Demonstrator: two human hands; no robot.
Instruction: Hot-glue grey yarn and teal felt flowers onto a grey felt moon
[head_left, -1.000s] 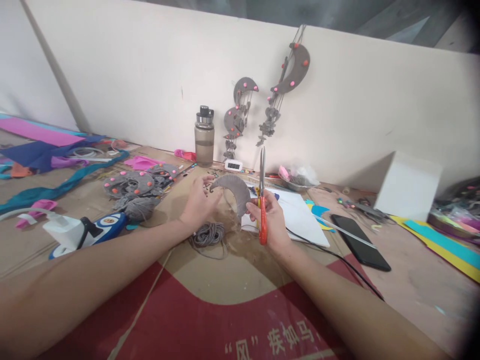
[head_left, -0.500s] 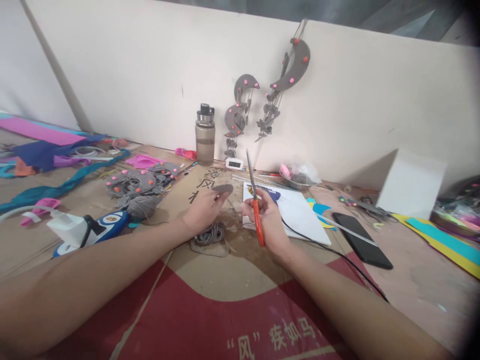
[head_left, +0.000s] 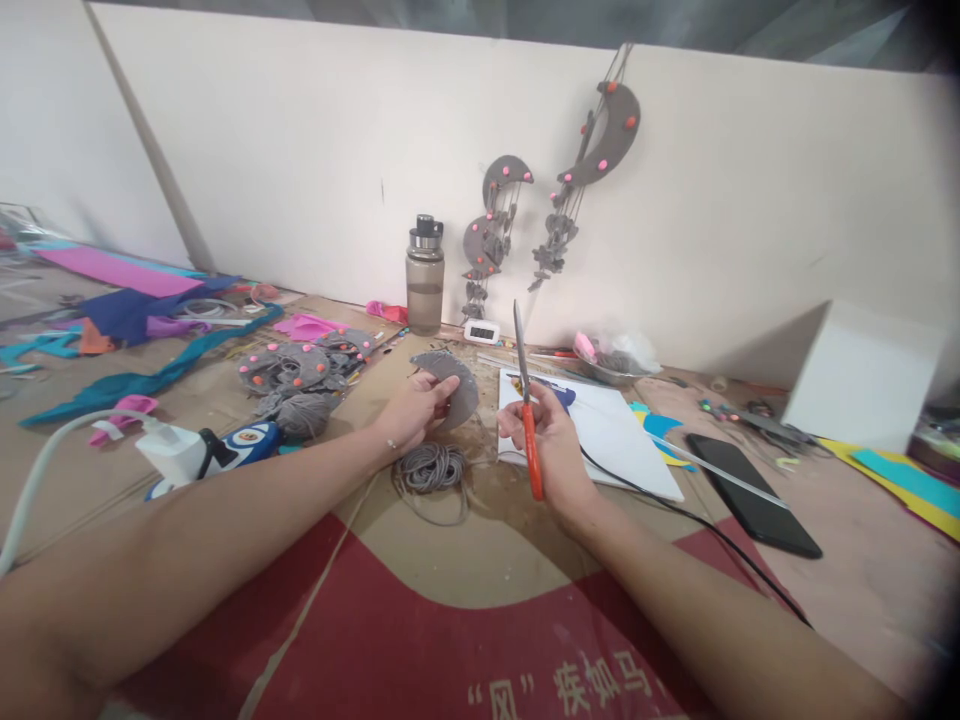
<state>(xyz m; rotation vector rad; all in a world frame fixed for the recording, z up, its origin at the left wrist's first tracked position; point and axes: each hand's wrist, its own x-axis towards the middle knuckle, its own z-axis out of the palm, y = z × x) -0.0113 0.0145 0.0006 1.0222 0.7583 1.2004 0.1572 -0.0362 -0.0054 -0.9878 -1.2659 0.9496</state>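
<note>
Between thumb and fingers, my left hand [head_left: 421,405] pinches a grey crescent-shaped felt piece [head_left: 463,392], its flat face turned toward me. My right hand [head_left: 553,435] grips a pair of scissors [head_left: 532,440] by the orange handles, blades pointing up and away and looking closed. Below my left hand a coil of grey cord [head_left: 431,468] rests on the cardboard. A white sheet or pad [head_left: 626,440] lies under and beyond my right hand, with a glue gun [head_left: 564,396] on it, partly hidden by the hand.
A water bottle [head_left: 425,280] and a small digital clock [head_left: 481,331] stand by the wall. Grey moon-shaped hangings [head_left: 619,130] hang there. Left are felt rings with pink dots [head_left: 281,368] and a power strip [head_left: 251,440]; right, a black phone [head_left: 750,495] and a black cable [head_left: 705,525].
My left hand has turned the grey crescent from nearly edge-on to face-on. The scissors stay upright in my right hand. The whole view has shifted slightly, moving the scene rightward.
</note>
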